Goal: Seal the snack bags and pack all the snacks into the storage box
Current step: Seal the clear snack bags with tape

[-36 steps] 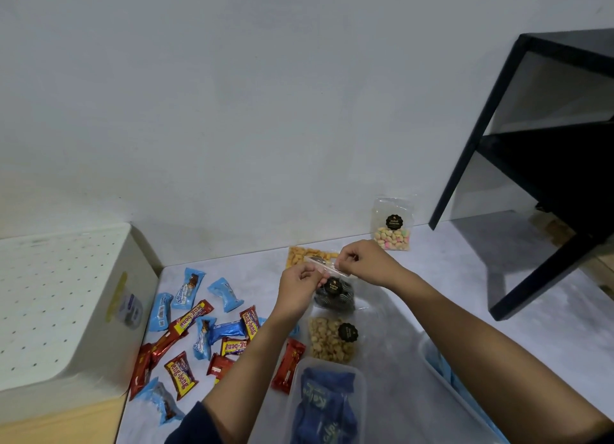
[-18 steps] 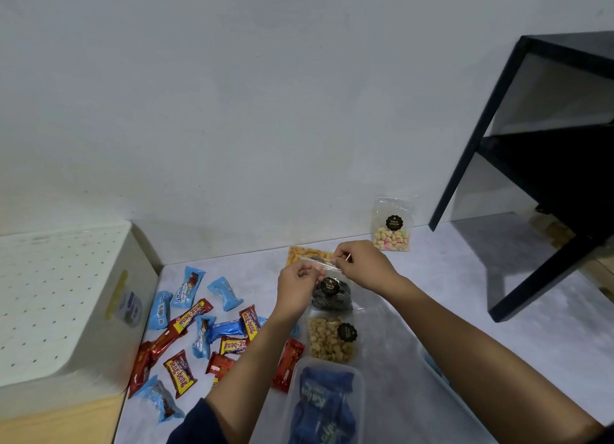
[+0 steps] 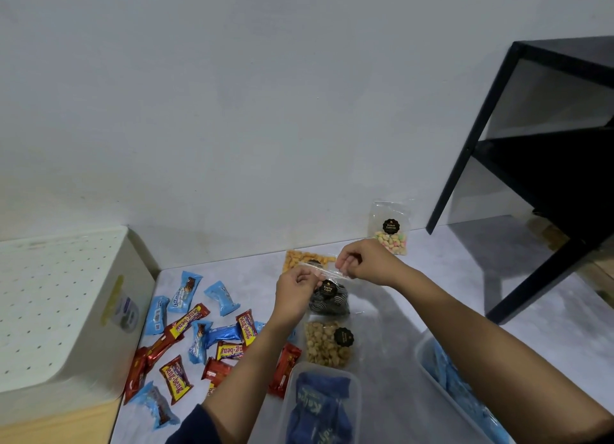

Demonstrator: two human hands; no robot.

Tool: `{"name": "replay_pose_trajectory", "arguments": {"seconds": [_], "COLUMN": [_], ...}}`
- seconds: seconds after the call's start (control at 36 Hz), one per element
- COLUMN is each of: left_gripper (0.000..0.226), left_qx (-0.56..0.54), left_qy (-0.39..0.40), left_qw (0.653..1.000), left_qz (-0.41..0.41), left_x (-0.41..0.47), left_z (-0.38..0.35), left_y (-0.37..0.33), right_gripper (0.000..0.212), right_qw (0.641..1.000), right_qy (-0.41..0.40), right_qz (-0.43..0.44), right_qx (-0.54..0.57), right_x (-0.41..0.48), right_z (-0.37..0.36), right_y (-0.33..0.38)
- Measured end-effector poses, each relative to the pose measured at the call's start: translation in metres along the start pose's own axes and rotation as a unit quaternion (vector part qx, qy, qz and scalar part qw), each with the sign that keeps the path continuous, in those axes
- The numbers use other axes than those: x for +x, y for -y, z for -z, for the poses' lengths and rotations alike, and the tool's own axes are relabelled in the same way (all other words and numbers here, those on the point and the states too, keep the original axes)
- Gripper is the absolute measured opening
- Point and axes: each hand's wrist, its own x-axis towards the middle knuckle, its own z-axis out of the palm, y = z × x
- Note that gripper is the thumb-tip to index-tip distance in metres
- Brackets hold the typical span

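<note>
you are pinching the clear top edge of the dark-snack bag [image 3: 329, 302] with both hands: your left hand [image 3: 297, 289] is gripping its left end and your right hand [image 3: 363, 260] its right end. the bag is hanging below them over the grey surface [image 3: 432, 257], between the orange-snack bag [image 3: 295, 257] and the tan-snack bag [image 3: 327, 345]. wrapped bars [image 3: 186, 320] are lying scattered to the left, and the pastel-snack bag [image 3: 390, 231] is leaning against the wall [image 3: 265, 111].

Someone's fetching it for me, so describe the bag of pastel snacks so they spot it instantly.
Find the black shelf unit on the right. Just left of its foot, a clear bag of pastel biscuits stands against the white wall. No other bag holds pink, green and yellow pieces.
</note>
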Motion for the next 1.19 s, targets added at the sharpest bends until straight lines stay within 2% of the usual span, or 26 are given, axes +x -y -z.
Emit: {"name": "replay_pose_trajectory", "arguments": {"seconds": [0.14, 0.25, 0.33, 0.42, 0.5, 0.56, 0.64, 0.78, 0.92, 1.19], "left_gripper": [0.013, 0.016, 0.016, 0.022, 0.058, 0.071, 0.080, 0.081, 0.080, 0.077], "left_qx": [-0.067, -0.111, -0.121, -0.043, 0.043, 0.082, 0.105, 0.151, 0.143, 0.177], "left_qy": [-0.013, -0.025, -0.040, -0.075, -0.090, -0.074, -0.040, -0.025, -0.020, -0.011], "left_qw": [0.998, 0.993, 0.992, 0.996, 0.990, 0.984, 0.978, 0.970, 0.964, 0.950], "left_qz": [0.007, 0.010, 0.009, -0.036, -0.104, -0.136, -0.173, -0.190, -0.222, -0.256], "left_x": [0.001, 0.004, 0.005, 0.006, 0.008, 0.010, 0.018, 0.041, 0.057, 0.112], "left_z": [0.000, -0.003, -0.010, -0.016, -0.018, -0.022, -0.037, -0.076, -0.116, -0.169], "left_y": [-0.007, -0.012, -0.010, 0.000, 0.015, 0.023, 0.028, 0.026, 0.020, 0.010], "right_gripper": [0.014, 0.025, 0.025, 0.025, 0.024, 0.025, 0.025, 0.021, 0.015, 0.015], "right_qw": [0.997, 0.996, 0.992, 0.986, 0.984, 0.982, 0.980, 0.968, 0.937, 0.922], "right_qy": [-0.021, -0.038, -0.075, -0.109, -0.118, -0.120, -0.136, -0.204, -0.287, -0.365], "right_qz": [0.065, 0.081, 0.104, 0.120, 0.132, 0.138, 0.143, 0.141, 0.195, 0.129], "right_qx": [0.020, 0.011, -0.021, -0.029, -0.033, -0.038, -0.036, -0.041, -0.048, -0.012], "right_x": [-0.008, -0.010, -0.008, -0.005, -0.003, -0.002, 0.001, 0.010, 0.019, 0.061], "right_z": [-0.003, -0.001, -0.003, -0.001, 0.008, 0.015, 0.028, 0.055, 0.083, 0.131], "right_y": [-0.015, -0.023, -0.027, -0.029, -0.031, -0.036, -0.049, -0.077, -0.107, -0.142]}}
